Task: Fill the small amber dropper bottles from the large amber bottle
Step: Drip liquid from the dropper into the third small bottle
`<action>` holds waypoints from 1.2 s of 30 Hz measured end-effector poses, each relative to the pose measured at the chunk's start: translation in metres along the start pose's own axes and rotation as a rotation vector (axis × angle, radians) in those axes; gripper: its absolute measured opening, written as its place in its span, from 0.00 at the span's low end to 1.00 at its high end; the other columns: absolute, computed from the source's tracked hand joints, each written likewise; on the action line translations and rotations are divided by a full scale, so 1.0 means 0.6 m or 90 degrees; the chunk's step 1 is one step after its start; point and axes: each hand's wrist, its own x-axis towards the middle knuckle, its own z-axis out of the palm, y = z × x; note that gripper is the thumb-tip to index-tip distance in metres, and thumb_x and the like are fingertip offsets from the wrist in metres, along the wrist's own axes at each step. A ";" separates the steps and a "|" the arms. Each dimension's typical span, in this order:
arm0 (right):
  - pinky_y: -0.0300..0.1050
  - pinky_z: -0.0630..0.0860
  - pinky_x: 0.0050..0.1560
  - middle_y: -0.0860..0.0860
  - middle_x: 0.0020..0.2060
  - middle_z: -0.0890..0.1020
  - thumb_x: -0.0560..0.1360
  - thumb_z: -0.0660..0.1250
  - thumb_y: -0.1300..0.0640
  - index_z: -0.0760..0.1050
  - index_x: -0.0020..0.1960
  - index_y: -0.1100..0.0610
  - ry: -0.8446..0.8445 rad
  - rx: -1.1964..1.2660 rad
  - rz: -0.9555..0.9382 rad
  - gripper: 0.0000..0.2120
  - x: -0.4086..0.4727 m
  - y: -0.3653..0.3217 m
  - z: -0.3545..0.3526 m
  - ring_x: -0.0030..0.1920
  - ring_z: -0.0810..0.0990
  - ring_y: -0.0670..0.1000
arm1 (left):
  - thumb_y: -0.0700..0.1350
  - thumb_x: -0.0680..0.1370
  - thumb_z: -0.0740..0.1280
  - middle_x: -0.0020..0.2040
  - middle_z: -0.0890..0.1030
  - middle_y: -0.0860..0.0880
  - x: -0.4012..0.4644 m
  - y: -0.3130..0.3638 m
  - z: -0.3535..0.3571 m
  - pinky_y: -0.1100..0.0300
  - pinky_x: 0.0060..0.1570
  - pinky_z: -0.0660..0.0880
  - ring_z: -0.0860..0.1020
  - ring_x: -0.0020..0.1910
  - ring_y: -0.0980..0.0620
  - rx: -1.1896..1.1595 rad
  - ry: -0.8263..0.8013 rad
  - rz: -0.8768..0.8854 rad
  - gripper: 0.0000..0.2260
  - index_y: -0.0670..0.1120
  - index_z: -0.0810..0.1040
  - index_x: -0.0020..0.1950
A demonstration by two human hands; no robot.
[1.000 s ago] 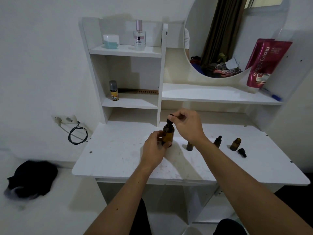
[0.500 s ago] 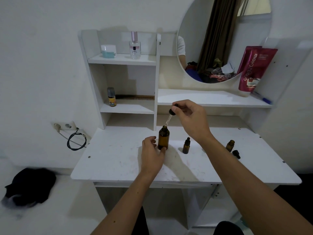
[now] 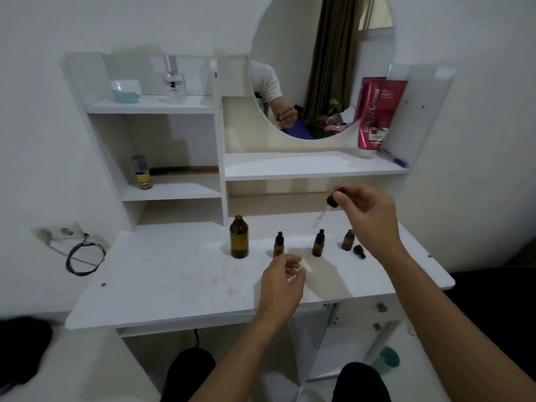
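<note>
The large amber bottle (image 3: 239, 237) stands uncapped on the white table (image 3: 174, 280). To its right stand two capped small dropper bottles (image 3: 278, 245) (image 3: 318, 243) and an uncapped small bottle (image 3: 347, 240), with a loose black cap (image 3: 359, 251) lying beside it. My right hand (image 3: 364, 210) pinches the black bulb of the large bottle's dropper (image 3: 330, 203), its glass tube slanting down-left above the small bottles. My left hand (image 3: 282, 281) hovers open over the table in front of the small bottles, touching nothing.
White shelves behind hold a small spray can (image 3: 141, 172), a perfume bottle (image 3: 174, 79) and a jar (image 3: 126, 89). A round mirror (image 3: 322, 65), a pink tube (image 3: 377, 111) and a blue pen (image 3: 396, 161) are at the back right. A black cable (image 3: 84, 256) hangs at the left.
My right hand lifted the dropper out of the large bottle and carried it right, over the small bottles. My left hand let go of the large bottle and moved right.
</note>
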 end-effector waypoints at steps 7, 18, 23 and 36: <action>0.54 0.83 0.60 0.49 0.46 0.89 0.79 0.74 0.57 0.85 0.56 0.56 0.080 -0.065 0.037 0.07 0.005 0.058 -0.098 0.49 0.88 0.48 | 0.47 0.81 0.69 0.68 0.78 0.54 0.013 0.038 0.105 0.64 0.67 0.73 0.76 0.64 0.60 0.033 -0.129 0.052 0.19 0.49 0.74 0.73; 0.44 0.82 0.58 0.46 0.45 0.88 0.79 0.73 0.58 0.84 0.56 0.56 0.105 -0.072 0.055 0.07 0.016 0.100 -0.103 0.48 0.87 0.43 | 0.47 0.82 0.67 0.80 0.63 0.50 0.053 0.071 0.196 0.57 0.76 0.63 0.64 0.77 0.51 0.098 -0.123 0.007 0.31 0.46 0.57 0.82; 0.37 0.81 0.56 0.45 0.43 0.88 0.79 0.73 0.59 0.84 0.55 0.56 0.070 -0.096 0.041 0.05 0.021 0.113 -0.098 0.47 0.87 0.43 | 0.46 0.82 0.67 0.78 0.65 0.48 0.084 0.079 0.213 0.60 0.74 0.62 0.66 0.76 0.50 0.123 -0.112 0.019 0.27 0.44 0.62 0.79; 0.33 0.78 0.53 0.45 0.39 0.88 0.77 0.74 0.62 0.84 0.43 0.54 0.011 -0.138 0.096 0.06 0.018 0.158 -0.076 0.46 0.87 0.43 | 0.44 0.84 0.63 0.60 0.77 0.53 0.120 0.054 0.238 0.60 0.63 0.71 0.73 0.61 0.55 0.134 -0.031 0.066 0.10 0.47 0.76 0.64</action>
